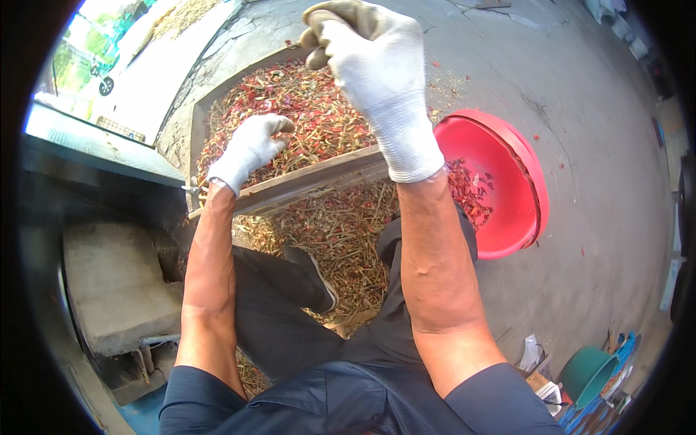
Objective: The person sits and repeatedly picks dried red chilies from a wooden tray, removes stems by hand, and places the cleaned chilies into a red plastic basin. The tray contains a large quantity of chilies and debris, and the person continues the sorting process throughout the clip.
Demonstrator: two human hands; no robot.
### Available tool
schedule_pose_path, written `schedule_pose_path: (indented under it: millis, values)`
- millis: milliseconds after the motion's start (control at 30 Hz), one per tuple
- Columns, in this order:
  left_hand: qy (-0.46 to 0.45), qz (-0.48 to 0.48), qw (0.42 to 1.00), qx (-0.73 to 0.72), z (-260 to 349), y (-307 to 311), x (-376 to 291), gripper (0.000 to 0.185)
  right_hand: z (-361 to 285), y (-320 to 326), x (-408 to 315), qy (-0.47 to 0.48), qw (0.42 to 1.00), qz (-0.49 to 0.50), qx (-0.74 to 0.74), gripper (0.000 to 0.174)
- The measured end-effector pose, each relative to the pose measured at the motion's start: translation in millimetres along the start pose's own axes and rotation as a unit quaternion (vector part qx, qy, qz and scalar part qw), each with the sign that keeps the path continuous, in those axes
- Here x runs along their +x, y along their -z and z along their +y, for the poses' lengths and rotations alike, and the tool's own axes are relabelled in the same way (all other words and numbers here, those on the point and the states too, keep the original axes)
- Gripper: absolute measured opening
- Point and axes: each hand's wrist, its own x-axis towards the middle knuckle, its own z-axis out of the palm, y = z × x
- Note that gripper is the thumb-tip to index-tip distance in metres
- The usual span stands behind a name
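A wooden-framed tray point(315, 173) lies before me, filled with a mix of dried red chilli-like pieces and straw-coloured stalks point(321, 122). My left hand point(253, 142), in a white knit glove with a tan coated palm, hovers over its near left part. Thumb and fingers there are apart, and nothing shows between them. Above the tray's far right corner, my right hand point(370, 41) is raised in a matching glove. Its fingers are curled, and whether they hold something is hidden. A red plastic tub point(514, 179) stands to the right, with dark red dried pieces point(468, 190) inside.
Stalk litter point(342, 234) covers the floor between my legs, below the tray's near edge. At the left is a concrete block point(119, 283). A green bucket point(590, 375) lies tipped among clutter at lower right. Scattered bits lie on the concrete floor point(592, 217).
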Motion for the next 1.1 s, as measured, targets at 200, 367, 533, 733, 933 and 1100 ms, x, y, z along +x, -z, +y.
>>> schedule_pose_path:
  millis: [200, 367, 533, 733, 933, 1100]
  values:
    - [-0.019, -0.028, 0.997, 0.065, 4, -26, 2, 0.048, 0, -12, 1, -0.028, 0.999, 0.018, 0.006, 0.016]
    - [-0.076, -0.041, 0.996, -0.015, 23, -45, 20, 0.044, 6, -17, 2, -0.019, 1.000, 0.015, 0.001, 0.017]
    - [-0.105, 0.003, 0.978, -0.183, 30, -34, 20, 0.036, 6, -15, -2, -0.013, 1.000, 0.002, 0.008, 0.017]
    - [0.027, -0.027, 0.970, -0.240, 7, -2, 6, 0.038, 3, -18, 1, -0.057, 0.998, 0.026, 0.004, 0.016]
    - [0.052, -0.022, 0.963, -0.262, -23, 16, -12, 0.039, 0, -17, -1, -0.061, 0.998, 0.025, -0.005, 0.016]
    - [0.072, -0.060, 0.987, -0.135, -42, 27, -25, 0.040, 4, -17, 0, -0.068, 0.998, 0.017, -0.001, 0.016]
